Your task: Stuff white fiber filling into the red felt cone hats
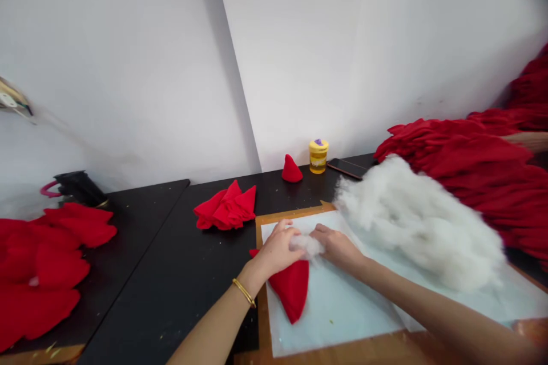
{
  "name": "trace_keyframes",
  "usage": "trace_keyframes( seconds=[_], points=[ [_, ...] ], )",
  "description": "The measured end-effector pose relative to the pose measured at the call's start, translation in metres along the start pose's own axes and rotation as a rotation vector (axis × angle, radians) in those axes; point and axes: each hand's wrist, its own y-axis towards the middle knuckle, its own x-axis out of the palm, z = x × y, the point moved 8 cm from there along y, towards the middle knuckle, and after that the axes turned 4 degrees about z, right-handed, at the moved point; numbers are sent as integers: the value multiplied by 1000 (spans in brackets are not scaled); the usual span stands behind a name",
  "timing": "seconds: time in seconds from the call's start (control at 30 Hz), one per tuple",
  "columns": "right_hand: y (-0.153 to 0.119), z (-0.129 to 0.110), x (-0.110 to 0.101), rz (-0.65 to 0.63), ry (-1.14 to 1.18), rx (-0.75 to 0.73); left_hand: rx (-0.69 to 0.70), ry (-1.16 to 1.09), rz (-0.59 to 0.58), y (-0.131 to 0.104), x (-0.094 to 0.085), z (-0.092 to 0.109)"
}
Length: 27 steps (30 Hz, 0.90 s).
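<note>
My left hand, with a gold bangle at its wrist, has its fingers curled on a small tuft of white stuffing. My right hand grips the right side of that same tuft, its fingertips bent inward. Under my left hand and wrist lies a red felt cone piece, its point toward me, on white paper. To the right, a large heap of white stuffing rests on the paper.
Red felt pieces lie at the left, centre and right. A small red cone, yellow-lidded jar and phone stand or lie near the wall. Another person's arm reaches in at right.
</note>
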Motion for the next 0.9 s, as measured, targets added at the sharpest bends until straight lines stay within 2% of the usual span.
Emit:
trace_keyframes(
  seconds=[0.13, 0.27, 0.37, 0.5, 0.63, 0.7, 0.8, 0.9],
  points=[
    [-3, -6, 4, 18, -22, 22, -18, -47, -11, 6, 11, 0],
    [-4, -6, 4, 22, -51, 38, -8, -72, 10, 10, 21, 18],
    [-5, 0, 3, 17, -67, 67, 6, -92, 17, 6, 16, 29],
    [-4, 4, 5, 43, -72, 115, -6, -133, 20, 0, 3, 28],
    [-5, 4, 8, 84, -73, 148, -39, -119, 23, 2, 10, 23],
    [-8, -1, 7, 90, -61, 110, -67, -102, 40, 2, 20, 22],
    [-20, -12, -1, 61, -22, -36, -114, -85, 61, 0, 32, 22],
    [-32, -17, -12, 47, -5, -142, -123, -84, 37, 1, 39, 22]
  ],
)
